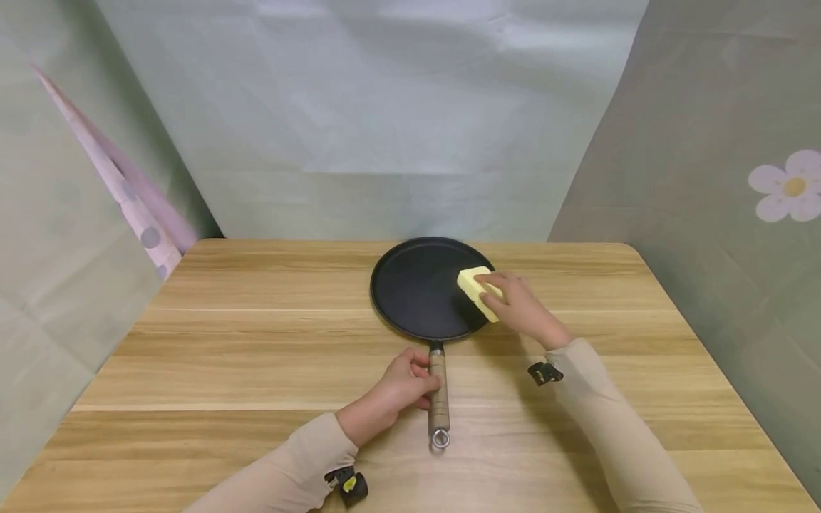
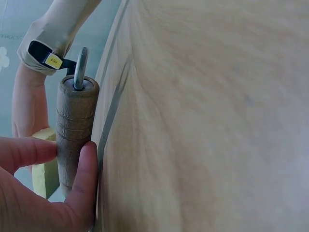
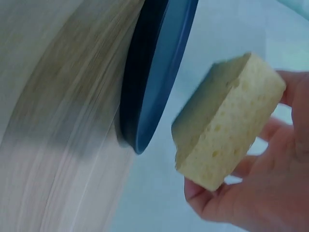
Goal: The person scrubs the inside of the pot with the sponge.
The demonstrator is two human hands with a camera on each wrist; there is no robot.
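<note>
Head view: a flat black pan (image 1: 420,288) lies on a wooden table (image 1: 256,342), towards the far edge and a little right of the middle; its handle (image 1: 439,399) points back at the person, wood along most of its length, with a metal ring at the near end; the left hand (image 1: 405,385) is at the handle's left side, fingers curled round it and thumb lying along it, so the grip is closed on the wood; the right hand (image 1: 522,306) is over the pan's right rim and pinches a yellow sponge (image 1: 477,292) between thumb and fingers; the sponge is tilted, its far end over the dark surface just inside the rim; whether it touches the pan I cannot tell from here.

Left wrist view: the handle (image 2: 75,130) runs up the frame beside the table (image 2: 207,121), the metal ring standing out of its end; the thumb lies against one side and a finger presses the other; beyond it a bit of the sponge (image 2: 43,166) shows, and the other arm in a beige sleeve (image 2: 63,24).

Right wrist view: the sponge (image 3: 227,123) is held by its end in the fingers of the right hand (image 3: 260,193), its porous face plain to see; here it stands clear of the pan (image 3: 154,82), a gap showing between them, with the pan's rim edge-on above the blurred table (image 3: 53,121).

Around the table hang pale green sheets; the right one bears a pale flower (image 1: 785,185); a dotted pink cloth (image 1: 128,192) leans at the left.
</note>
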